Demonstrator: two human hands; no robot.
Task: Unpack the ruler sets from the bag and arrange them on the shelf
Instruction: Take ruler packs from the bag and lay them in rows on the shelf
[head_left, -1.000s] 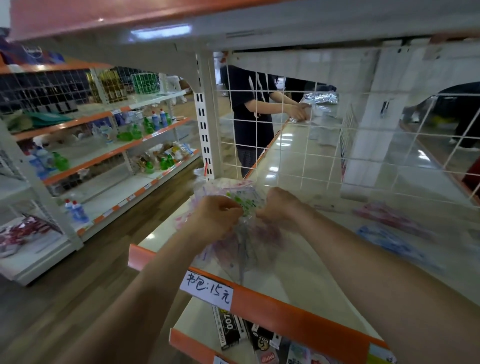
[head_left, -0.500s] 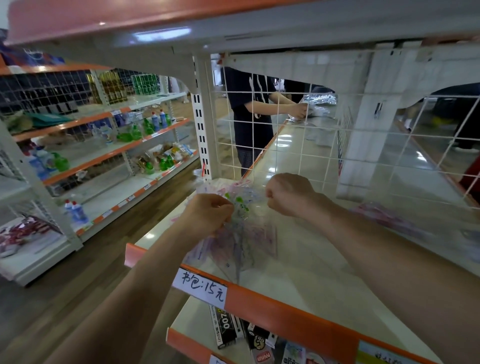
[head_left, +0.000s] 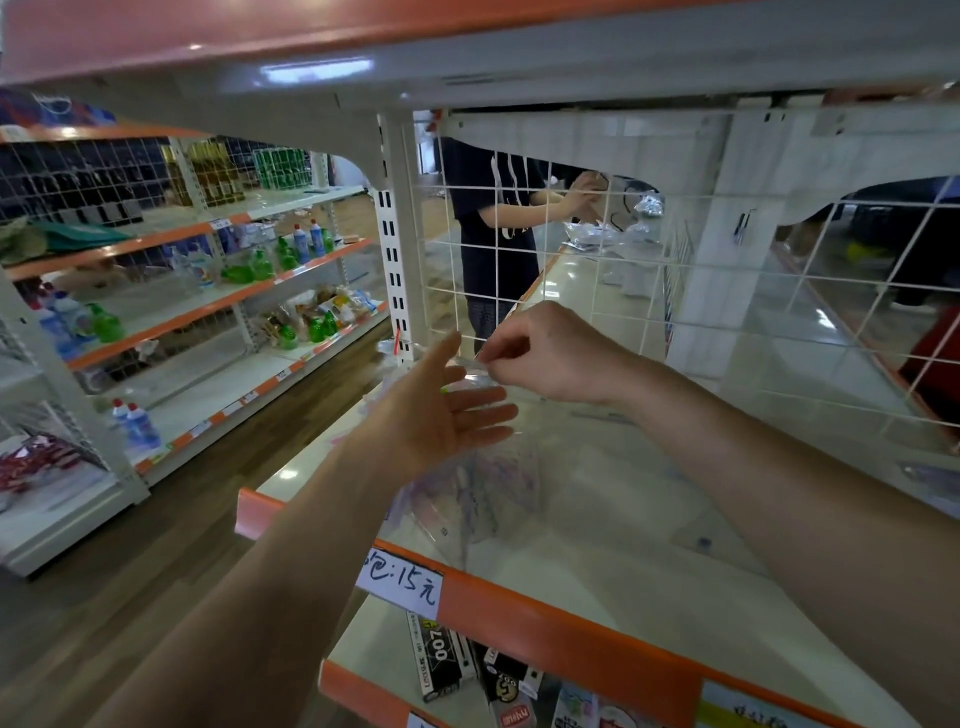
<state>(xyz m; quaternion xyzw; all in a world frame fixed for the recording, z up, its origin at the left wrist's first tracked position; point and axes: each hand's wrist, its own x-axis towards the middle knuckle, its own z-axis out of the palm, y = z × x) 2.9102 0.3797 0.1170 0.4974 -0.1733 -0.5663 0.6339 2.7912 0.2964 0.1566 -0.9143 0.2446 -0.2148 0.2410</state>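
In the head view, the right hand (head_left: 550, 358) pinches the top edge of the clear bag (head_left: 449, 527) with curled fingers (head_left: 501, 353), and the bag hangs below them over the white shelf (head_left: 649, 561). The left hand (head_left: 441, 421) is spread flat with straight fingers (head_left: 488, 410), gripping nothing, just beside the bag's upper part. Blurred pink and purple ruler sets (head_left: 493, 478) show inside the bag, below both hands' fingers.

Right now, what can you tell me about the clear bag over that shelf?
The bag is thin, clear, crinkled plastic, with pink and purple contents showing faintly through it. It hangs over the shelf, its lower end near the orange front edge. The right hand pinches its top with curled fingers. The left hand is open beside its upper part; whether it touches is unclear.
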